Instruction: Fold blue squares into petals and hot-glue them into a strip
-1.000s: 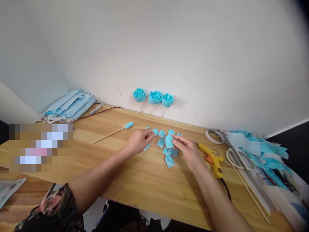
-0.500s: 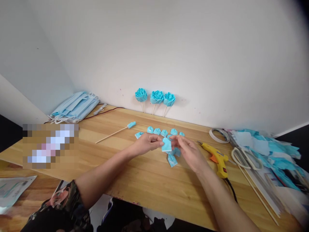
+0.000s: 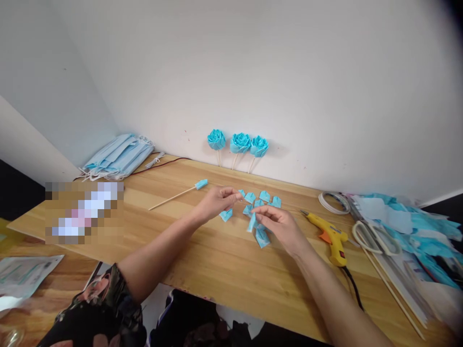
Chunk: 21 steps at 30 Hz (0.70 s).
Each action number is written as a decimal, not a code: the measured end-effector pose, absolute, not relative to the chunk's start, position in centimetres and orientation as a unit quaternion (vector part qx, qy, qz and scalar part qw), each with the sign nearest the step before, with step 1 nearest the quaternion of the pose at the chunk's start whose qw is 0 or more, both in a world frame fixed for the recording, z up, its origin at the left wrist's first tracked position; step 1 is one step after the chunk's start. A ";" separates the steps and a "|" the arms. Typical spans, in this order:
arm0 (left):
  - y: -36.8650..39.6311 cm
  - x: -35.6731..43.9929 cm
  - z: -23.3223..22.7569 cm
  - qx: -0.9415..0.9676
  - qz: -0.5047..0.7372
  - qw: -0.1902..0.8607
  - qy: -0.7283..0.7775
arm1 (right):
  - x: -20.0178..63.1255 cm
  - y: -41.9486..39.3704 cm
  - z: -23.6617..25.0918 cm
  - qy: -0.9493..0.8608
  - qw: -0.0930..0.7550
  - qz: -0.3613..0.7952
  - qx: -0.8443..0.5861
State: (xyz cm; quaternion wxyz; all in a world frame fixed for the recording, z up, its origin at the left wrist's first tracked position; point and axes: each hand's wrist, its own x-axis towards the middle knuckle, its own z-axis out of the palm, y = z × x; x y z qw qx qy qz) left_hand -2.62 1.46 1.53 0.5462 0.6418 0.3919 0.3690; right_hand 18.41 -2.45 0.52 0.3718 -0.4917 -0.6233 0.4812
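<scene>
My right hand [image 3: 280, 225] pinches a small folded light-blue petal [image 3: 251, 222] between thumb and fingers, low over the table. My left hand [image 3: 217, 201] is closed, thumb and index fingertips together beside the row of petals; whether anything is between them is hidden. Several more folded petals lie around both hands, among them one petal [image 3: 226, 215] just under my left hand, one petal [image 3: 264, 195] farther back and one petal [image 3: 263, 239] below my right fingers. A wooden stick [image 3: 171, 199] with a rolled blue tip [image 3: 201, 184] lies left of my left hand.
Three blue flowers on sticks [image 3: 240, 143] lean against the wall. Light-blue face masks [image 3: 119, 155] are stacked at the left back. To the right lie a yellow glue gun [image 3: 334, 238], white-handled scissors [image 3: 376, 239], a white tape roll [image 3: 334, 202] and blue scraps [image 3: 423, 217].
The petal held between both hands is now in my right hand alone, tilted and lower. My left hand has drawn back toward the row of petals. The view has shifted slightly.
</scene>
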 end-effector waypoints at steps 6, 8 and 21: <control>1.8 -2.8 1.4 0.649 0.399 0.480 0.436 | 15.7 -2.0 -0.4 -0.686 0.283 0.339 -0.577; 1.6 -2.7 1.3 0.695 0.377 0.419 0.447 | 14.8 -2.2 0.0 -0.712 0.235 0.257 -0.609; 1.1 -2.8 0.7 0.878 0.175 0.158 0.418 | 13.5 -3.0 1.3 -0.766 0.076 0.035 -0.637</control>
